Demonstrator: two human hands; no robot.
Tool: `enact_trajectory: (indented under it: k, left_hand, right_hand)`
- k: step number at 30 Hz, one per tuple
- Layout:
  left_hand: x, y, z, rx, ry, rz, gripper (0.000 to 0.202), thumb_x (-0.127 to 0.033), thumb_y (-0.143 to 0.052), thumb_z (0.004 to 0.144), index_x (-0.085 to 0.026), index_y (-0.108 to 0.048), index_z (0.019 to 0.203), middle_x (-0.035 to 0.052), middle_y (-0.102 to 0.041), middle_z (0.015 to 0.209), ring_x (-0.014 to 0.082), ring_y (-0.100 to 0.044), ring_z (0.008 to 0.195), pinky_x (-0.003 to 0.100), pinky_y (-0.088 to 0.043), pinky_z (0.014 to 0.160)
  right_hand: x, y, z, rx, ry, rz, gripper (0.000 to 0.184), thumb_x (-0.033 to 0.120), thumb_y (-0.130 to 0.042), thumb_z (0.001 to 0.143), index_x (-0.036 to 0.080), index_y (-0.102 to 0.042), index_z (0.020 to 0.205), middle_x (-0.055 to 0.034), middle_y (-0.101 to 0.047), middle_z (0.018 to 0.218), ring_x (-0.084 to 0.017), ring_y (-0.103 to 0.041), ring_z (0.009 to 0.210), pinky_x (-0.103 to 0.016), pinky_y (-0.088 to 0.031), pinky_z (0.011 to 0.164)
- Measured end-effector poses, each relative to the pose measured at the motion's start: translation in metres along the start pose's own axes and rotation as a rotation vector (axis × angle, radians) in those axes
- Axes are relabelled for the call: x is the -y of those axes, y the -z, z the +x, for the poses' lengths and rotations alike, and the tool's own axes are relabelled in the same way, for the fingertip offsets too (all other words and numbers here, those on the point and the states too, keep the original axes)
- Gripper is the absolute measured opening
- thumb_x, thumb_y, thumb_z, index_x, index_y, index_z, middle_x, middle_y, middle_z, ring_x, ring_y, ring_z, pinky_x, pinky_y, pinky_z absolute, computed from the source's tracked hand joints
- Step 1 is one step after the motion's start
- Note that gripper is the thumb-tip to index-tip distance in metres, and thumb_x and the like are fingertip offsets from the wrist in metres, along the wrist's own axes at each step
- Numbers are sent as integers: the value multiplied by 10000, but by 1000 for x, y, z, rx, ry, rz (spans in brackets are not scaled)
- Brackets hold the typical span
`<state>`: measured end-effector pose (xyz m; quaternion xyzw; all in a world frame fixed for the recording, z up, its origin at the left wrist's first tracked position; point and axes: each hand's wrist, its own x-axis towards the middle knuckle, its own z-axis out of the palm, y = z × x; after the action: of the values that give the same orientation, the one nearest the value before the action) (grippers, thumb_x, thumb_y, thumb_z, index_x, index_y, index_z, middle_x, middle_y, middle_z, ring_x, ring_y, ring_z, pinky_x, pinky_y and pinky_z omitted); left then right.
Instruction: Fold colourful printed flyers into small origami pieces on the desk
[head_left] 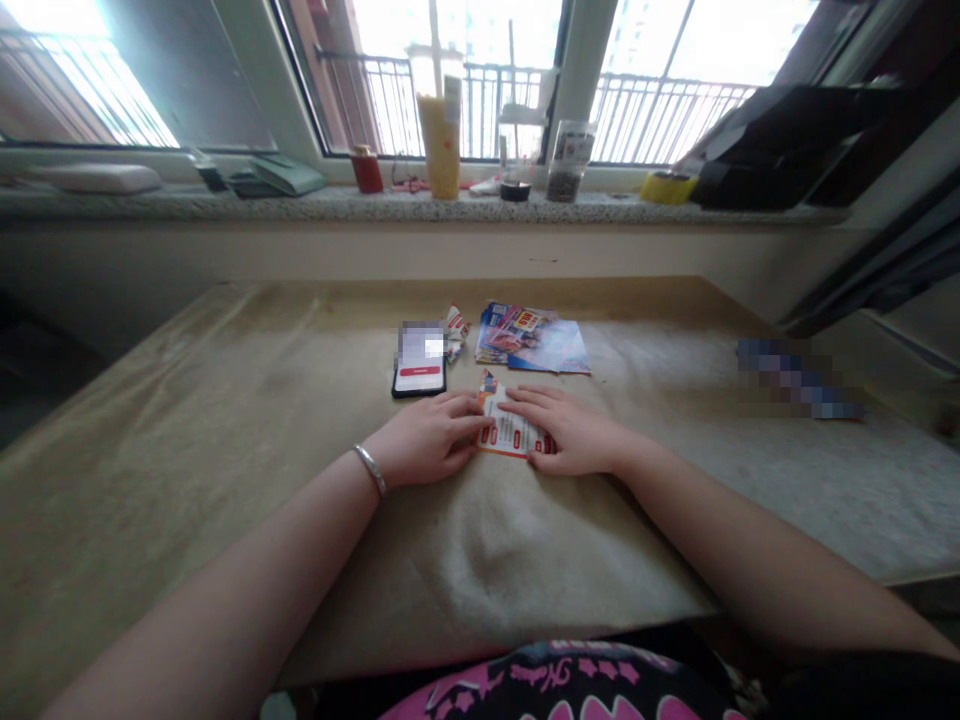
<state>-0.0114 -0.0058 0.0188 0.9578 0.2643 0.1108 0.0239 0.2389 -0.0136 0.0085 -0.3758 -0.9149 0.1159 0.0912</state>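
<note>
A small printed sheet of paper, white with red labels and an orange border, lies in front of me; its upper left comes to a point, as if folded. My left hand, a silver bracelet at its wrist, rests with stretched fingers on the sheet's left edge. Flat across its right part lies my right hand, fingers spread and covering some of the print. Just behind the left hand is a phone with a lit screen. A folded red and white paper piece sits beside the phone.
Several colourful leaflets lie behind the sheet. A blurred long bluish item is at the right of the covered table. On the windowsill stand a tall yellow drink cup, a red jar and clear containers.
</note>
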Motion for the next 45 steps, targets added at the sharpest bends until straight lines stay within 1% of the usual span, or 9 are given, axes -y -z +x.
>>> enact_trajectory:
  k: [3, 7, 13, 16, 22, 27, 32, 41, 45]
  left_hand:
    - [3, -1, -1, 18, 18, -64, 386, -232, -530, 833, -213, -564, 1217, 64, -521, 1292, 225, -437, 1247, 357, -392, 1050]
    - [11, -7, -1, 20, 19, -156, 384, -255, -536, 837, -216, -565, 1218, 69, -523, 1279, 203, -493, 1183, 332, -413, 1026]
    - [18, -12, -1, 50, 47, -154, 432, -347, -544, 851, -221, -530, 1264, 84, -459, 1368, 234, -430, 1257, 390, -375, 1060]
    - [13, -12, 1, 53, 77, -151, 411, -357, -533, 862, -222, -537, 1250, 82, -467, 1361, 230, -432, 1256, 384, -378, 1054]
    - [-4, -10, 10, 62, 242, -133, 360, -347, -529, 871, -216, -562, 1205, 79, -502, 1302, 222, -513, 1149, 358, -428, 991]
    - [-12, -11, 15, 28, 311, -113, 305, -324, -568, 847, -211, -586, 1130, 73, -562, 1175, 222, -542, 1073, 361, -445, 941]
    - [-11, -16, 18, -20, 280, -81, 243, -324, -562, 848, -203, -603, 1056, 78, -580, 1122, 218, -554, 1011, 360, -456, 889]
    - [-8, -17, 16, -45, 202, -77, 260, -368, -516, 882, -204, -605, 1062, 88, -570, 1148, 229, -531, 1071, 390, -433, 944]
    - [-5, -19, 12, -37, 206, -97, 351, -383, -531, 871, -208, -562, 1174, 100, -532, 1248, 247, -501, 1148, 416, -408, 995]
  right_hand:
    - [-1, -1, -1, 6, 30, 36, 790, 241, -593, 656, 128, -377, 1407, -164, -324, 1476, -283, -297, 1358, -444, -258, 1110]
    - [-2, -2, -2, -1, 41, 67, 723, 206, -579, 631, 83, -458, 1333, -185, -349, 1457, -287, -297, 1358, -446, -254, 1115]
    - [-4, 1, -1, -17, 84, 104, 608, 153, -550, 616, 97, -531, 1221, -185, -408, 1419, -270, -348, 1330, -437, -293, 1098]
    - [-6, 1, -1, -32, 102, 104, 594, 156, -550, 617, 113, -532, 1210, -169, -425, 1411, -262, -366, 1318, -432, -305, 1093]
    - [-4, 0, -1, -50, 112, 75, 555, 163, -569, 627, 132, -549, 1181, -147, -481, 1367, -262, -416, 1272, -420, -332, 1073]
    - [5, 4, 1, -97, 114, 21, 420, 270, -604, 720, 162, -585, 1126, -116, -580, 1247, -252, -507, 1145, -409, -385, 1004]
    - [11, 4, 4, -127, 94, -70, 314, 387, -558, 826, 184, -623, 1056, -91, -658, 1054, -237, -558, 986, -385, -436, 877]
    - [24, 7, 2, -70, 8, -242, 273, 346, -448, 900, 171, -657, 909, -85, -670, 910, -205, -583, 848, -299, -413, 709]
    - [27, 8, 3, -64, -80, -267, 246, 301, -446, 893, 182, -660, 909, -72, -676, 917, -199, -592, 856, -283, -401, 695]
